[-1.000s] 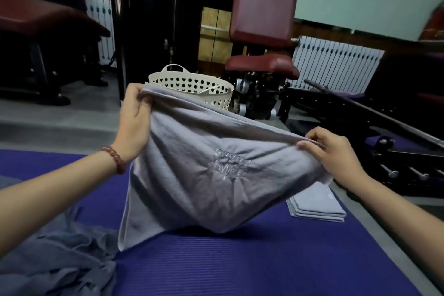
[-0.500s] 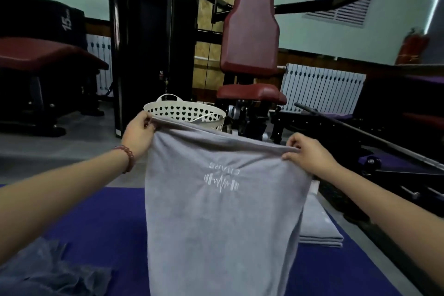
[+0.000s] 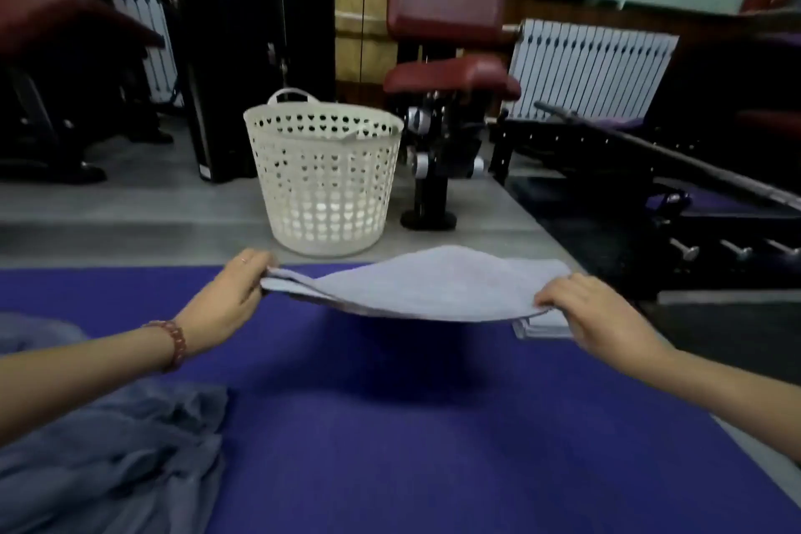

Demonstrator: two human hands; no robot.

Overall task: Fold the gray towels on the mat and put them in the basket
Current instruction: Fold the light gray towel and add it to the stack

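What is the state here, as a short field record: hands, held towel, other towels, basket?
left hand: grips gray towel at its left edge
right hand: grips its right edge
gray towel: spread flat, held above purple mat
folded towels: on mat, beside right hand
crumpled towels: on mat, near left
basket: white, on floor beyond mat

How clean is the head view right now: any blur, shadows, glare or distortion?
Head view: soft throughout, likely motion blur; the gray towel throws a broad dark shadow on the purple mat below it; dim room, gym machines nearly black; no strong glare; frame edges stretched by the wide lens.
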